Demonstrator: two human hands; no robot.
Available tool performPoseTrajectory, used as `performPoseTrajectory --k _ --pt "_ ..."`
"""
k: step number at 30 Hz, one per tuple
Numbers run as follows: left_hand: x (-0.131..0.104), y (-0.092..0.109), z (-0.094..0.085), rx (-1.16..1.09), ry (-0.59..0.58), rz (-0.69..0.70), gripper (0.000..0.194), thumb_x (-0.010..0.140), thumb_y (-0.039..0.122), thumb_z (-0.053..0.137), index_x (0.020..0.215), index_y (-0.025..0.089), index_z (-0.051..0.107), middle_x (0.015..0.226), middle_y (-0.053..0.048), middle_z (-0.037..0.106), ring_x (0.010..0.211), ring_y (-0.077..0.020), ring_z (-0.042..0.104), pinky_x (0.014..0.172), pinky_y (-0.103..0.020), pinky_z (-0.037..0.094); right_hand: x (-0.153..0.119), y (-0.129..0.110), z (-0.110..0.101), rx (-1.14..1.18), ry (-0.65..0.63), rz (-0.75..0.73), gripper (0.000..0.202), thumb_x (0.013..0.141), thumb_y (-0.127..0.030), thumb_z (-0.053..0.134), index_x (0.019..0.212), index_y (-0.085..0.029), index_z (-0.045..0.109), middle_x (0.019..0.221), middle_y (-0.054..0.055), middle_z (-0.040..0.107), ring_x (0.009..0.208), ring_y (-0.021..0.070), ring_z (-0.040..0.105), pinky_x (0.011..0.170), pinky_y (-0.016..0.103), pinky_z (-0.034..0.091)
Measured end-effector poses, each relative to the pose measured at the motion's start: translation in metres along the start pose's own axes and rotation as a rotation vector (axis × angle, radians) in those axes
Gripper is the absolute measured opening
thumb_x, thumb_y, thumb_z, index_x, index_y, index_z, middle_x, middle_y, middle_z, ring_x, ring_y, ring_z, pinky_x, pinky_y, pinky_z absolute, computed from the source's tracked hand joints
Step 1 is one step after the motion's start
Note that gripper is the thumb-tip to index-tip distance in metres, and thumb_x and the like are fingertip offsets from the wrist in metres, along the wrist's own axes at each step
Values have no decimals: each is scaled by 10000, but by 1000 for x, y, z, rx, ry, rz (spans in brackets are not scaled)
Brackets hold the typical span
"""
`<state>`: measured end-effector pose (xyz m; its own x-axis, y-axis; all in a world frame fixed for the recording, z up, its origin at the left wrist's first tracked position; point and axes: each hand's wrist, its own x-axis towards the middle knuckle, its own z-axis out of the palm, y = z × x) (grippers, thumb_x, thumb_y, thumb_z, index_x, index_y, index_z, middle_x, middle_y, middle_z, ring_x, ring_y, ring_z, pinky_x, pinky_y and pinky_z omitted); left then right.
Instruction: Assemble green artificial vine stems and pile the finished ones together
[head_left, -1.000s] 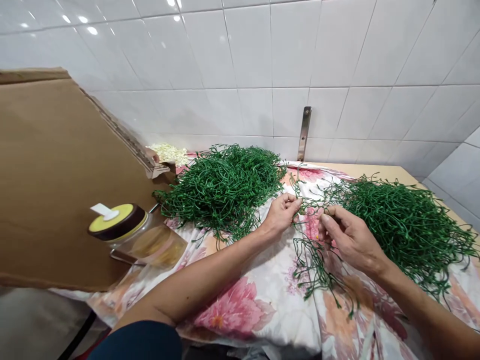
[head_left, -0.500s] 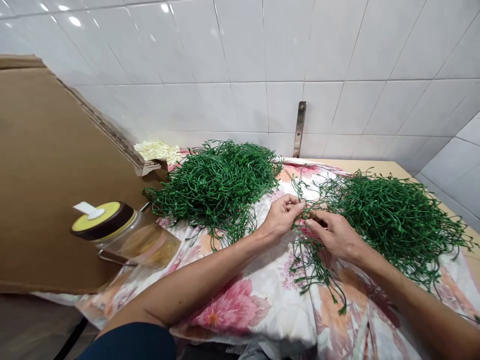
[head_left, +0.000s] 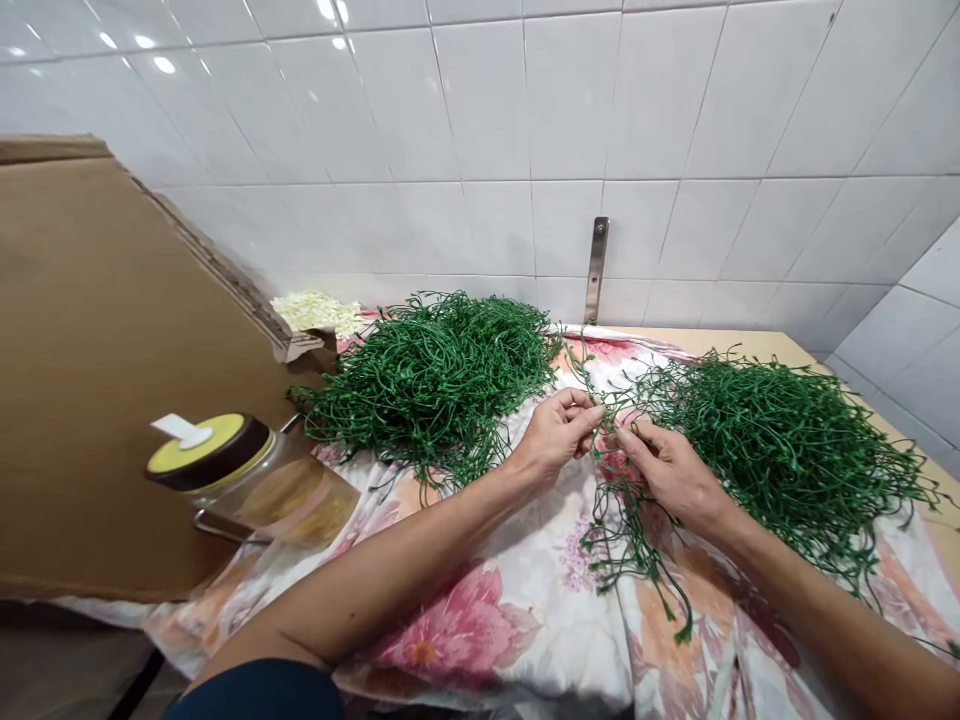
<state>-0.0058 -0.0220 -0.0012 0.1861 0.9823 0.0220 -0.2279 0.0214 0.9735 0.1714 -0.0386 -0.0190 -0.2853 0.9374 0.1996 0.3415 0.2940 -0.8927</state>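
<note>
Between the two large heaps, my left hand pinches a thin green artificial plant stem, with thumb and forefinger closed on it. My right hand is a short way to the right, its thumb and fingertips pinched on the same tangle of green stems. A loose bunch of stems with small bud-like tips hangs and lies below the hands on the floral cloth. One heap of green stems is beyond my left hand; a second heap spreads to the right of my right hand.
A cardboard sheet or box stands at the left. Before it is a clear jar with a yellow and brown lid. Small cream-coloured pieces lie behind. A metal strip is fixed to the tiled wall.
The view has tilted up slightly, so everything sits a little lower. My hands stay close together at the stems, with only small finger movements.
</note>
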Motion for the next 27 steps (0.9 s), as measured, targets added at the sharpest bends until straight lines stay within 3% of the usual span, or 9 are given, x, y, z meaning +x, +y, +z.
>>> performPoseTrajectory --k 3,7,12,16,21,27 --pt "1 1 -1 12 29 25 419 720 472 817 824 175 540 566 88 472 430 -54 422 429 -193 298 0 -2 3 102 8 61 418 975 -553 519 858 -168 633 665 -19 511 565 115 405 511 237 325" --pt "3 0 -2 41 54 52 351 758 426 778 820 175 541 559 87 463 435 -57 423 432 -194 302 0 -7 2 165 5 74 408 945 -558 574 825 -170 614 674 -17 523 577 113 430 522 233 347" --pt "1 0 -1 53 21 13 366 747 435 788 819 168 549 588 80 488 444 -53 441 442 -192 329 2 -3 1 199 -52 52 400 934 -539 599 1056 -161 646 857 22 616 721 141 514 639 247 422" --pt "-1 2 1 43 -8 -9 389 719 442 807 814 168 548 590 74 514 434 -54 453 434 -193 325 3 -1 1 181 -161 19 383 965 -535 544 890 -166 615 768 -5 549 675 128 453 612 246 380" --pt "-1 6 0 -10 -30 -63 399 698 436 821 821 173 547 579 72 513 437 -65 462 434 -200 330 2 -1 -1 -30 -165 -66 401 1017 -467 474 731 -188 517 679 -27 468 637 126 412 593 257 336" --pt "3 3 -2 15 30 -32 327 766 387 754 774 169 510 606 43 535 502 -78 521 483 -198 351 -3 3 0 -465 -67 -366 196 1022 -236 448 899 -190 594 919 66 603 851 193 548 791 312 434"
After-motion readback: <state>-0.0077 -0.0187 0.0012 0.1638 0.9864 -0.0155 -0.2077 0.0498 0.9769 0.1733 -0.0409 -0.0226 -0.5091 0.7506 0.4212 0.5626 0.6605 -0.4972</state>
